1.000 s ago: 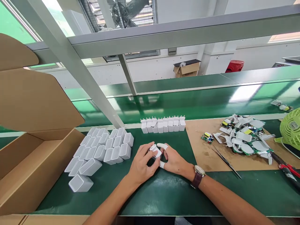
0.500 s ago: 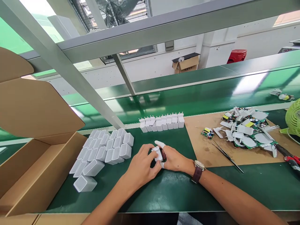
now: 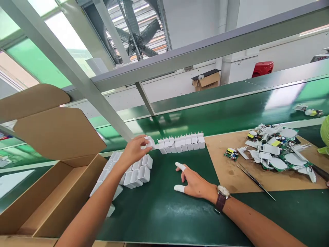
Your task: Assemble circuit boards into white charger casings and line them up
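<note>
My left hand [image 3: 134, 149] is raised over the green mat [image 3: 164, 212] and pinches a small white charger piece [image 3: 150, 141] at the left end of a row of white plug parts [image 3: 182, 143]. Below that hand lies a block of white charger shells [image 3: 133, 169] packed side by side. My right hand [image 3: 192, 182] rests on the mat, fingers loosely spread, holding nothing. It wears white finger cots on thumb and forefinger and a watch [image 3: 221, 196] at the wrist.
An open cardboard box [image 3: 38, 185] stands at the left. A brown board [image 3: 257, 171] at the right carries a heap of circuit boards and white shell pieces [image 3: 275, 151] and tweezers [image 3: 255, 181]. A conveyor belt [image 3: 231, 109] runs behind, under slanted metal frame bars.
Both hands were together on one white charger at the mat's middle. Now my left hand has carried it up to the row's left end, and my right hand lies open and empty.
</note>
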A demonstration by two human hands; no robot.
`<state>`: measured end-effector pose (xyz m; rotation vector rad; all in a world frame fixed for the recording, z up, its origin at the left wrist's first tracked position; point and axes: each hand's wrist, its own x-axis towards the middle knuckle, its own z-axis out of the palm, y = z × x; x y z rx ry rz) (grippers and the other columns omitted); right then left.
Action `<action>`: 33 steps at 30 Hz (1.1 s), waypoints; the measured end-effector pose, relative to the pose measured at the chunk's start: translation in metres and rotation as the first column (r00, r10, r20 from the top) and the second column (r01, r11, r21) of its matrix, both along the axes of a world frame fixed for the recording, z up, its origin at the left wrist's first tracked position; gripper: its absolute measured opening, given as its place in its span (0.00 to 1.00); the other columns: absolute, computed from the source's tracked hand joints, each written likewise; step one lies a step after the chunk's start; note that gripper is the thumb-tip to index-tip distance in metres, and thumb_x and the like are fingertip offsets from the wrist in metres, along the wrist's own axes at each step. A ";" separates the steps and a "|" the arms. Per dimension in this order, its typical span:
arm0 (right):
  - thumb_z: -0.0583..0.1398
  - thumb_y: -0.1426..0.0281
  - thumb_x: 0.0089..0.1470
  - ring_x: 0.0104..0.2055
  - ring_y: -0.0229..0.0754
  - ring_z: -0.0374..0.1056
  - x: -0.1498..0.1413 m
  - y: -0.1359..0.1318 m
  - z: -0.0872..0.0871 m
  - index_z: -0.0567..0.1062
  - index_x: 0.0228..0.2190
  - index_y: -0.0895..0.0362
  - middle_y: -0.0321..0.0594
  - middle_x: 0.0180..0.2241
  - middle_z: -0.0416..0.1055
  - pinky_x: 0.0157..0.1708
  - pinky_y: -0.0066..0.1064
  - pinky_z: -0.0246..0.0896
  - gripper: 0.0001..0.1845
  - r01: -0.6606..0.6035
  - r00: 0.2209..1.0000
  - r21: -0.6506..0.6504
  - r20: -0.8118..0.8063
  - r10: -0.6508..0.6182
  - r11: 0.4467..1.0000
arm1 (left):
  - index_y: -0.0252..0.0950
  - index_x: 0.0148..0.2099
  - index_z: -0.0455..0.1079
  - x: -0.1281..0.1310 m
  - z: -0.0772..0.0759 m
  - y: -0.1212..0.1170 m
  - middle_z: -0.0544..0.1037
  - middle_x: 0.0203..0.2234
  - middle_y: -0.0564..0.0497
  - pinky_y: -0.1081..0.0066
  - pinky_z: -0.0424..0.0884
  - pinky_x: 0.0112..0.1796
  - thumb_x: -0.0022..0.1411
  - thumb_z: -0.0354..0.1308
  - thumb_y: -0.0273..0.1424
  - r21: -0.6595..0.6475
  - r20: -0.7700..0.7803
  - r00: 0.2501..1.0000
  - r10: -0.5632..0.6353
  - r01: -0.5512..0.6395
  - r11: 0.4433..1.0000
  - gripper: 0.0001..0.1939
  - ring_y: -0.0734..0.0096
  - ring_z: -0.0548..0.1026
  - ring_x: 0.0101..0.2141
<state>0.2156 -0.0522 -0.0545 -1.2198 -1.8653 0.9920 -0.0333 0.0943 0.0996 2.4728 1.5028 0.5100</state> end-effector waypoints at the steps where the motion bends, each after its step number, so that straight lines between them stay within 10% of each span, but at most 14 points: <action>1: 0.67 0.63 0.56 0.41 0.44 0.69 0.000 0.000 0.000 0.55 0.68 0.52 0.43 0.48 0.69 0.43 0.40 0.65 0.45 -0.001 1.000 0.002 0.006 0.001 1.000 | 0.37 0.35 0.74 -0.002 -0.001 0.014 0.79 0.50 0.42 0.54 0.76 0.47 0.53 0.66 0.48 -0.040 -0.016 0.999 0.032 -0.033 0.999 0.19 0.50 0.81 0.42; 6: 0.67 0.64 0.56 0.43 0.45 0.69 -0.002 0.001 -0.005 0.60 0.65 0.52 0.43 0.49 0.69 0.45 0.41 0.65 0.39 -0.005 1.000 0.029 -0.012 0.005 1.000 | 0.37 0.32 0.70 0.001 -0.029 0.052 0.81 0.35 0.45 0.55 0.78 0.40 0.44 0.69 0.47 -0.183 -0.046 0.999 0.010 -0.018 0.983 0.21 0.49 0.82 0.36; 15: 0.65 0.68 0.56 0.42 0.46 0.70 -0.004 0.003 -0.006 0.59 0.66 0.53 0.43 0.48 0.70 0.45 0.41 0.66 0.40 -0.004 1.000 0.052 -0.026 0.006 0.999 | 0.42 0.69 0.59 0.025 -0.032 0.068 0.66 0.65 0.35 0.52 0.70 0.55 0.40 0.76 0.48 -0.246 -0.092 0.974 -0.205 0.177 0.953 0.56 0.43 0.72 0.59; 25: 0.65 0.69 0.56 0.39 0.43 0.69 -0.003 0.006 -0.011 0.56 0.68 0.51 0.40 0.44 0.70 0.46 0.39 0.66 0.42 -0.008 0.999 0.062 -0.044 0.010 0.998 | 0.44 0.55 0.78 0.036 -0.030 0.070 0.77 0.57 0.45 0.57 0.67 0.57 0.42 0.74 0.44 -0.364 -0.274 0.915 -0.295 0.185 0.913 0.35 0.43 0.72 0.57; 30: 0.64 0.67 0.58 0.43 0.44 0.68 -0.002 0.004 -0.008 0.55 0.68 0.53 0.40 0.44 0.70 0.49 0.39 0.65 0.41 -0.030 0.999 0.030 -0.012 0.031 0.999 | 0.43 0.75 0.48 0.028 -0.027 0.046 0.50 0.73 0.36 0.53 0.62 0.61 0.43 0.71 0.56 -0.304 -0.350 0.934 -0.072 -0.040 0.952 0.64 0.38 0.58 0.68; 33: 0.63 0.67 0.59 0.42 0.44 0.68 -0.001 0.002 -0.005 0.57 0.67 0.55 0.42 0.44 0.69 0.48 0.39 0.65 0.39 -0.032 0.999 0.028 -0.008 0.032 0.999 | 0.35 0.77 0.31 0.033 -0.031 0.037 0.60 0.68 0.26 0.50 0.68 0.55 0.48 0.63 0.65 -0.275 -0.400 0.913 0.080 -0.203 0.940 0.70 0.32 0.67 0.62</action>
